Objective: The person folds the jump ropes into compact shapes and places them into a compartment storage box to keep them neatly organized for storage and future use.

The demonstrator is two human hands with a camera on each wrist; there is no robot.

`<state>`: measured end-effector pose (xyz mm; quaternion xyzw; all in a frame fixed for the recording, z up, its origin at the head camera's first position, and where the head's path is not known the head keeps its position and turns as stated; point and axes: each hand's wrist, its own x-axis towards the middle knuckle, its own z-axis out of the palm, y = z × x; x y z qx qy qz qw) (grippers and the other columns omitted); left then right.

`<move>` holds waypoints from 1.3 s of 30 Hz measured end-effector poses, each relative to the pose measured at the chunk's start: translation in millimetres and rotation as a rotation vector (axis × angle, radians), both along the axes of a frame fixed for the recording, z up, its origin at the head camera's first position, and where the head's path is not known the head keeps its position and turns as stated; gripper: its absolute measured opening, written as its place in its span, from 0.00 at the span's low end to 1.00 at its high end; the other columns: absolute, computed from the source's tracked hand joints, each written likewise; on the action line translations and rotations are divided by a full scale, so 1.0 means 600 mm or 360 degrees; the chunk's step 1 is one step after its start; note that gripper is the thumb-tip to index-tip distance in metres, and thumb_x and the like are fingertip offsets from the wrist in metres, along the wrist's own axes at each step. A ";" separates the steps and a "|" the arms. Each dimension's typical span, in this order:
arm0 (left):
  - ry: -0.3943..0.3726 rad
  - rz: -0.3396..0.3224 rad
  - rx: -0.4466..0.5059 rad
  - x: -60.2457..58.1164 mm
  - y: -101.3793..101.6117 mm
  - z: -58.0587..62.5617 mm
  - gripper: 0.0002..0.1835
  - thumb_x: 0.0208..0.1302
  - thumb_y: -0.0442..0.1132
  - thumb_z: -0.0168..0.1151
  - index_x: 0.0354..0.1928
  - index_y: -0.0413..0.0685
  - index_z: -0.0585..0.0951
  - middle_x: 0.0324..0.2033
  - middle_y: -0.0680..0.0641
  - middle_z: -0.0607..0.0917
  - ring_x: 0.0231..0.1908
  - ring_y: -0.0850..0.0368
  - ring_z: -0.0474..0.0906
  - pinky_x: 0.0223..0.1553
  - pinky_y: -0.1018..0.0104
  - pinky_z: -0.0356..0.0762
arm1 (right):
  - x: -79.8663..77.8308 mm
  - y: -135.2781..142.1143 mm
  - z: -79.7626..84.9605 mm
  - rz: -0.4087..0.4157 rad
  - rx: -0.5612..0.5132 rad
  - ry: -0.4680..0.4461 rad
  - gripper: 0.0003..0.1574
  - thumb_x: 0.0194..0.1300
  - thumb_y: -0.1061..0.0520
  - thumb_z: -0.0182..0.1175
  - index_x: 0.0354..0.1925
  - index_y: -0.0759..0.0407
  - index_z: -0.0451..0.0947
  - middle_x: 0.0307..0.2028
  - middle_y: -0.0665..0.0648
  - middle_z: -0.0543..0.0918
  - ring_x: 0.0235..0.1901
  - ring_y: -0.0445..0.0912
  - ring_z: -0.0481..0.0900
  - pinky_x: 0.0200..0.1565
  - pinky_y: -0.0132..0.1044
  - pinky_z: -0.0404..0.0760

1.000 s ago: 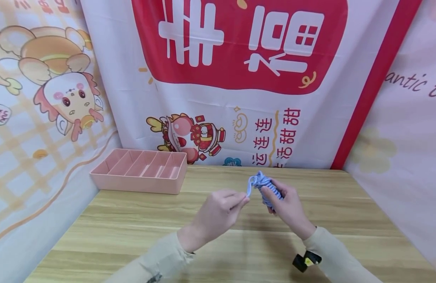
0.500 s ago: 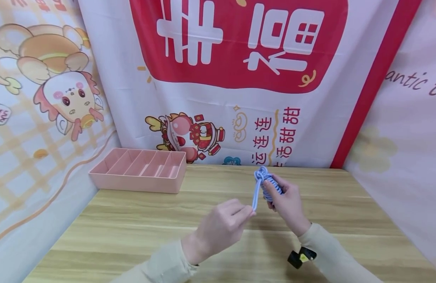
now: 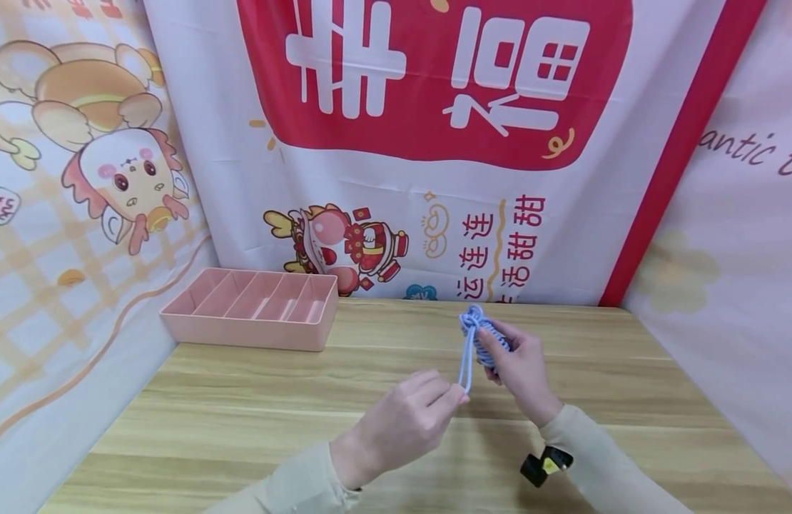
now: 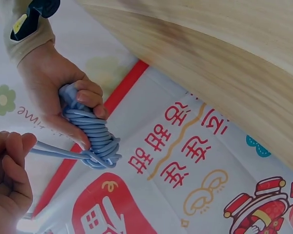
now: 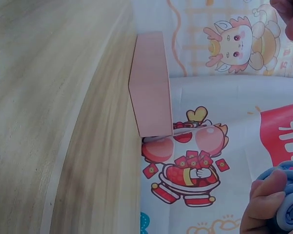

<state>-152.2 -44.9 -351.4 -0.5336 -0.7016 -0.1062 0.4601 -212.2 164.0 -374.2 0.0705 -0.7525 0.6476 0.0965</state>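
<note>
A light blue jump rope (image 3: 489, 350) is wound into a tight bundle with a knot at its far end. My right hand (image 3: 527, 375) grips the bundle, thumb on top, above the wooden table. From the knot, two strands (image 3: 466, 360) run down to my left hand (image 3: 405, 421), which pinches them between thumb and fingers. They stretch nearly straight in the left wrist view, where the coils (image 4: 95, 129) show beside the gripping right hand (image 4: 51, 83). In the right wrist view, a round end cap (image 5: 292, 214) sticks out by the fingers.
A pink divided tray (image 3: 242, 332) stands at the back left of the wooden table (image 3: 242, 400). Printed cloth hangs behind and along both sides. A black and yellow device (image 3: 546, 465) is strapped to the right wrist.
My left hand has drawn the strands down and slightly right, so they hang longer from the knot. The right hand has shifted slightly and still grips the bundle.
</note>
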 end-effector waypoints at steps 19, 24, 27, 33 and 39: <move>-0.0720 0.0014 0.0540 -0.054 -0.054 -0.008 0.03 0.60 0.27 0.68 0.37 0.36 0.86 0.26 0.48 0.85 0.24 0.63 0.77 0.27 0.80 0.75 | 0.005 0.018 0.004 0.0134 -0.0147 -0.0156 0.32 0.70 0.41 0.59 0.55 0.68 0.76 0.34 0.69 0.81 0.22 0.45 0.76 0.24 0.35 0.78; -0.0865 0.0148 0.0689 -0.073 -0.077 0.000 0.03 0.64 0.29 0.65 0.38 0.39 0.86 0.21 0.54 0.79 0.18 0.65 0.68 0.18 0.78 0.68 | 0.006 0.022 0.008 0.0220 -0.0095 -0.0263 0.34 0.68 0.38 0.60 0.55 0.66 0.78 0.39 0.69 0.82 0.29 0.48 0.78 0.31 0.38 0.80; -0.0906 0.0231 0.0738 -0.087 -0.088 0.005 0.04 0.65 0.31 0.65 0.39 0.39 0.87 0.20 0.54 0.78 0.17 0.65 0.66 0.16 0.74 0.67 | 0.008 0.023 0.010 0.0335 -0.0069 -0.0320 0.34 0.69 0.39 0.60 0.56 0.67 0.77 0.42 0.70 0.81 0.34 0.51 0.79 0.37 0.41 0.81; -0.0867 0.0345 0.0723 -0.120 -0.104 0.012 0.04 0.65 0.31 0.66 0.37 0.40 0.88 0.22 0.52 0.82 0.18 0.63 0.68 0.18 0.72 0.69 | 0.014 0.021 0.013 0.0547 -0.0075 -0.0476 0.37 0.70 0.43 0.60 0.65 0.67 0.70 0.50 0.66 0.81 0.47 0.55 0.80 0.49 0.47 0.79; -0.0981 0.0423 0.0694 -0.143 -0.110 0.023 0.06 0.67 0.36 0.65 0.39 0.44 0.89 0.16 0.57 0.76 0.16 0.64 0.66 0.18 0.69 0.66 | 0.017 0.019 0.012 0.0661 0.0049 -0.0490 0.36 0.68 0.45 0.62 0.64 0.66 0.70 0.53 0.64 0.81 0.53 0.54 0.79 0.54 0.48 0.75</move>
